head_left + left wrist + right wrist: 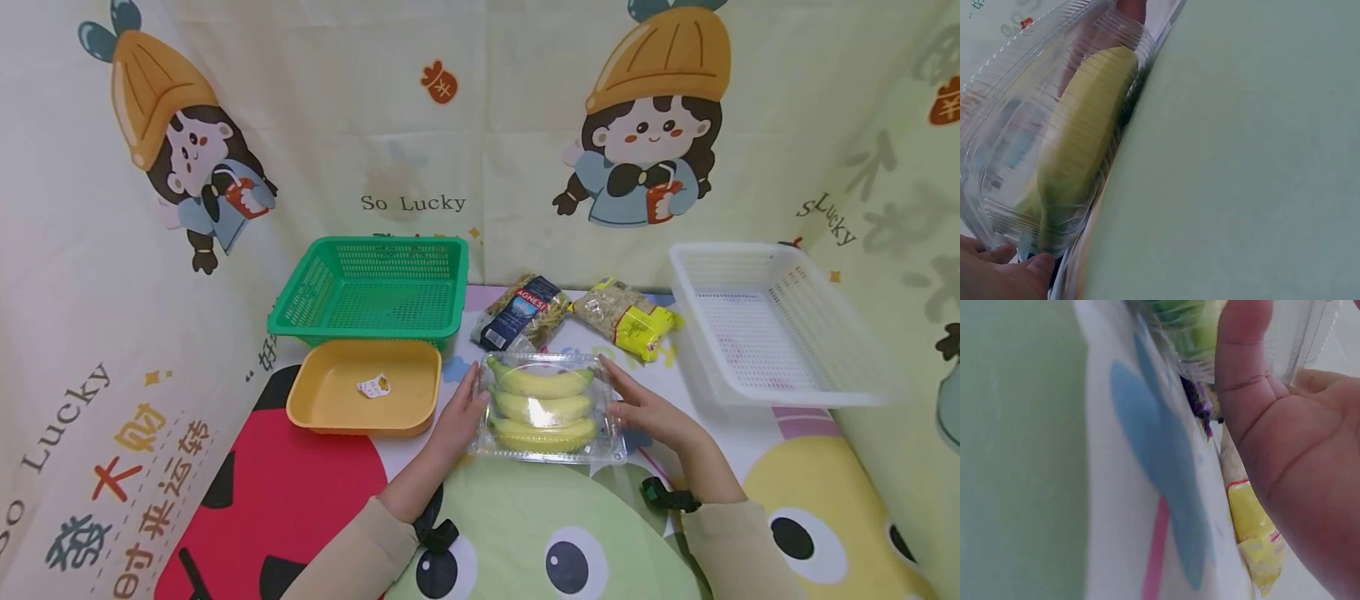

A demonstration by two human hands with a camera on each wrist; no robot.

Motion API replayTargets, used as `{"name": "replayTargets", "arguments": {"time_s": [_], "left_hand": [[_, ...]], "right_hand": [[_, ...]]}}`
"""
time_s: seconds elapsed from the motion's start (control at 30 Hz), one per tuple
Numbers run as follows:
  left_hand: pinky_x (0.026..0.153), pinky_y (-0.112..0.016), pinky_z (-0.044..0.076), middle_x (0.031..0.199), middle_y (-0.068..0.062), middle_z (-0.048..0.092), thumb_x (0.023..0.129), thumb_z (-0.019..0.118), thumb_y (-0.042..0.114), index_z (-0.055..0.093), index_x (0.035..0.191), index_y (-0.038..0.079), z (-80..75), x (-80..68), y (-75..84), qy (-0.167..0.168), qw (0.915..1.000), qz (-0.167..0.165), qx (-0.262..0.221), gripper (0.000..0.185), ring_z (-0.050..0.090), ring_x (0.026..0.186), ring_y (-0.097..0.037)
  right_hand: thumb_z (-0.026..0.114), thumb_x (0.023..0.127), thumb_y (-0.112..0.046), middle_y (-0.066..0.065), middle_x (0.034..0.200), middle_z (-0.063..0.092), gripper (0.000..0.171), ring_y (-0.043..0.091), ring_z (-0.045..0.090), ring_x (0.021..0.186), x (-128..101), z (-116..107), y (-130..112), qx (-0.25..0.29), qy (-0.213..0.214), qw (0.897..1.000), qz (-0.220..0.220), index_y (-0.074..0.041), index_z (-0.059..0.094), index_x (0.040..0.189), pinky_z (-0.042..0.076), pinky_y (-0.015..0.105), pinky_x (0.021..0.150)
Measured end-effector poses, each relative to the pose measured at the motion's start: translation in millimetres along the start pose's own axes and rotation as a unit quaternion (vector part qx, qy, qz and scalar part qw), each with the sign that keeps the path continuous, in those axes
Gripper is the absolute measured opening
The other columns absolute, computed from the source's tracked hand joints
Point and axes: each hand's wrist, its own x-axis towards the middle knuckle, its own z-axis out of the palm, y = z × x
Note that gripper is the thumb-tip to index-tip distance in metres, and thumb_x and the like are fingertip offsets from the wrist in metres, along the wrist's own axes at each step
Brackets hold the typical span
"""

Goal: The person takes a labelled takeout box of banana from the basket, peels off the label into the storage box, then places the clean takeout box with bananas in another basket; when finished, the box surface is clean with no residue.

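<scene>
Clear banana box (547, 408) sits mid-surface, left hand (459, 417) and right hand (647, 410) pressed flat against its sides, fingers straight. Yellow tray (330, 400) just left; green basket (375, 287) behind it. Pasta packet (522, 312) and yellow packet (626, 318) behind the box; white basket (772, 325) right.

Green mesh basket (372, 287), white basket (772, 321), yellow tray (330, 392), yellow-green bananas (542, 407), clear box (611, 450)

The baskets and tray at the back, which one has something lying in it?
The yellow tray, in front of the green basket: a small sticker lies inside. The green and white baskets look empty.
</scene>
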Motion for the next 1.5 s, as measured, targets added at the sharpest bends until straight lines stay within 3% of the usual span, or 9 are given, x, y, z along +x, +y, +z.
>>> {"name": "replayTargets", "arguments": {"time_s": [0.17,0.37,0.5,0.77,0.9,1.03,1.2,1.33,1.5], "left_hand": [[0.125,-0.045,0.015,0.165,0.009,0.017,0.104,0.045,0.033,0.017,0.159,0.03,-1.8,-2.4,3.9,0.014,0.9996,0.026,-0.003,0.061,0.013,0.154,-0.016],[0.124,-0.047,0.016,0.165,0.005,0.021,0.104,0.045,0.029,0.017,0.16,0.023,-6.4,-7.0,21.8,0.028,0.998,0.056,-0.006,0.062,0.016,0.153,-0.02],[0.124,-0.047,0.017,0.165,0.0,0.022,0.104,0.048,0.026,0.018,0.159,0.021,-15.1,-7.1,38.7,0.028,0.9965,0.077,-0.017,0.063,0.017,0.153,-0.022],[0.125,-0.041,0.017,0.163,0.007,0.025,0.102,0.049,0.032,0.024,0.157,0.03,-45.1,2.5,70.6,0.034,0.9965,0.071,-0.026,0.061,0.018,0.152,-0.013],[0.124,-0.042,0.02,0.162,0.011,0.026,0.1,0.049,0.034,0.026,0.156,0.034,-60.4,9.5,84.9,0.049,0.996,0.055,-0.051,0.061,0.019,0.151,-0.011],[0.12,-0.053,0.028,0.161,0.015,0.028,0.101,0.05,0.037,0.031,0.152,0.044,-77.6,17.3,94.4,0.058,0.9936,0.034,-0.091,0.055,0.023,0.151,-0.018],[0.114,-0.057,0.035,0.159,0.012,0.032,0.1,0.051,0.036,0.035,0.151,0.041,-94.0,27.1,98.2,0.067,0.989,0.042,-0.125,0.053,0.03,0.147,-0.021],[0.103,-0.049,0.047,0.153,0.0,0.041,0.099,0.052,0.035,0.036,0.151,0.033,-104.4,33.6,98.9,0.082,0.9866,0.051,-0.132,0.054,0.041,0.138,-0.023],[0.084,-0.036,0.054,0.14,-0.012,0.046,0.099,0.054,0.039,0.037,0.148,0.028,-119.9,40.6,100.5,0.11,0.9841,0.035,-0.135,0.054,0.046,0.131,-0.028]], "right_hand": [[0.053,0.101,-0.021,0.02,0.166,-0.005,0.078,0.049,0.002,0.15,1,3,-7,0.031,-0.003,0.999,-0.018,-0.033,0.003,0.16,0.047,0.043,0.101],[0.051,0.102,-0.02,0.023,0.165,-0.007,0.077,0.051,0.003,0.149,0,3,-28,0.046,-0.001,0.998,-0.03,-0.028,0.002,0.16,0.034,0.064,0.109],[0.051,0.102,-0.023,0.021,0.166,-0.003,0.076,0.051,0.008,0.149,1,3,-48,0.022,0.017,0.999,-0.035,-0.028,0.004,0.161,0.036,0.067,0.107],[0.054,0.101,-0.034,0.01,0.168,0.004,0.072,0.04,0.02,0.149,18,1,-87,0.001,0.042,0.999,-0.026,-0.04,0.009,0.158,0.049,0.044,0.101],[0.054,0.099,-0.043,0.005,0.167,0.012,0.071,0.031,0.052,0.125,33,2,-106,-0.007,0.068,0.998,-0.013,-0.045,0.013,0.157,0.052,0.04,0.096],[0.054,0.099,-0.043,0.005,0.165,0.018,0.07,0.025,0.06,0.099,48,6,-123,-0.002,0.073,0.997,-0.016,-0.044,0.014,0.157,0.055,0.03,0.086],[0.056,0.099,-0.04,0.003,0.166,0.018,0.071,0.03,0.055,0.119,63,13,-136,0.006,0.08,0.997,-0.023,-0.044,0.015,0.157,0.055,0.032,0.09],[0.057,0.099,-0.04,0.002,0.167,0.016,0.07,0.031,0.041,0.14,76,17,-139,0.023,0.083,0.996,-0.022,-0.046,0.016,0.156,0.05,0.045,0.104],[0.06,0.096,-0.045,0.003,0.163,0.026,0.069,0.03,0.038,0.142,94,27,-146,0.056,0.102,0.993,-0.026,-0.041,0.025,0.155,0.043,0.051,0.11]]}}
